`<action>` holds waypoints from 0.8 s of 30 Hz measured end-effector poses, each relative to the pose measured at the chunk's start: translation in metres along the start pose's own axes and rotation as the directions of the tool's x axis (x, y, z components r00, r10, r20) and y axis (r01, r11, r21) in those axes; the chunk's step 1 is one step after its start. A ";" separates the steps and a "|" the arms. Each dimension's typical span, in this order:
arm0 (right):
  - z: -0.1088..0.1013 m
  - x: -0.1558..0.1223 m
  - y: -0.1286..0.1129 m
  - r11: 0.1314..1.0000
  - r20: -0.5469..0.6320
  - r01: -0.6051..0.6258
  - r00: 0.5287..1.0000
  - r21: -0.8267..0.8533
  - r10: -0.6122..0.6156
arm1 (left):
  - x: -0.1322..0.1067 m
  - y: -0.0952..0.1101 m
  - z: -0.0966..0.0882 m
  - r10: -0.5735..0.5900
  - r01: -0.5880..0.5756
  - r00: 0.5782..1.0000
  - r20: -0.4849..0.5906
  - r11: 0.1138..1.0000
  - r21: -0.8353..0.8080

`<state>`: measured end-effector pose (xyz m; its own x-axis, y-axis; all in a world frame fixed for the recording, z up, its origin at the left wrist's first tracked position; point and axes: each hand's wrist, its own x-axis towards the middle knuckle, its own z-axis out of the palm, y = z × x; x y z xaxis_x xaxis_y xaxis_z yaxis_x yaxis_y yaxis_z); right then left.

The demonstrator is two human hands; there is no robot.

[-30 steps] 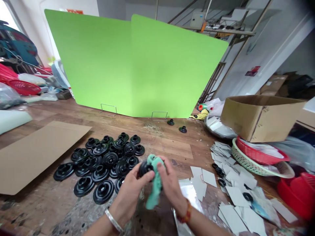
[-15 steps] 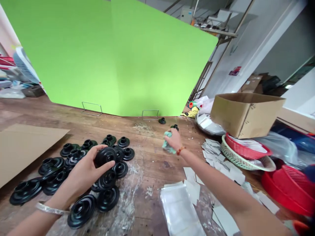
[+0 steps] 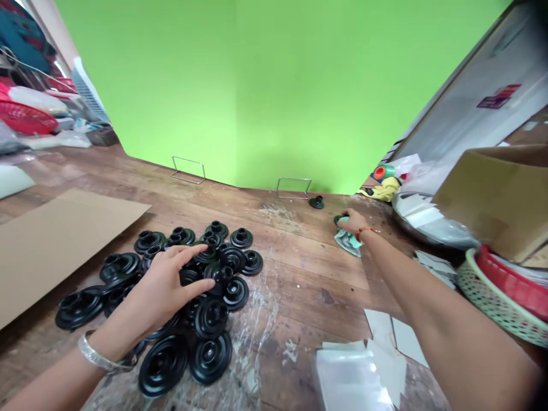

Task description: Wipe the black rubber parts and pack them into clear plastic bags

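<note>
My left hand (image 3: 165, 285) hovers over a pile of black round flanged parts (image 3: 209, 357), thumb and fingers apart and nothing between them. Each part is a stepped disc with a short hollow neck. Out to the right, my right hand (image 3: 354, 221) is closed on a pale green cloth (image 3: 349, 242). Its fingertips are at another black flanged part (image 3: 339, 218), mostly hidden by the hand and cloth. One more black flanged part (image 3: 317, 202) stands alone on the wooden floor, left of and beyond that hand.
A green panel (image 3: 274, 103) on wire feet rises behind. Flat cardboard (image 3: 72, 240) lies at left. Clear plastic bags (image 3: 351, 379) and white cards (image 3: 385, 337) lie front right. A cardboard box (image 3: 500, 194), a pale green basket (image 3: 500, 308) and a metal basin (image 3: 428, 228) stand at right.
My left hand has let go of a black flanged part over the pile, and its fingers have opened. My right hand remains at the far part with the cloth. The view has swung left and down.
</note>
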<state>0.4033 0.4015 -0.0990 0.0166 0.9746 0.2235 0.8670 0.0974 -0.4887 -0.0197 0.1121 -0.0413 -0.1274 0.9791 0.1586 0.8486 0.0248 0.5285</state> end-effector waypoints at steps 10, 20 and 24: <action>-0.039 -0.161 -0.124 0.845 0.229 0.405 0.837 0.350 -0.496 | -0.047 0.094 0.030 -0.161 0.373 0.927 0.339 0.498 -0.783; -0.088 -0.269 -0.184 0.684 0.131 0.478 0.760 0.551 -0.636 | -0.067 0.107 0.073 -0.131 0.341 0.940 0.315 0.341 -0.876; -0.071 -0.275 -0.192 0.637 0.149 0.523 0.695 0.566 -0.703 | -0.076 0.118 0.061 -0.055 0.279 0.956 0.287 0.466 -0.840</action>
<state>0.2677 0.1002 -0.0065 -0.6725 0.6389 0.3736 0.2789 0.6863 -0.6717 0.1215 0.0526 -0.0419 -0.0209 0.9929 -0.1168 -0.0710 0.1150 0.9908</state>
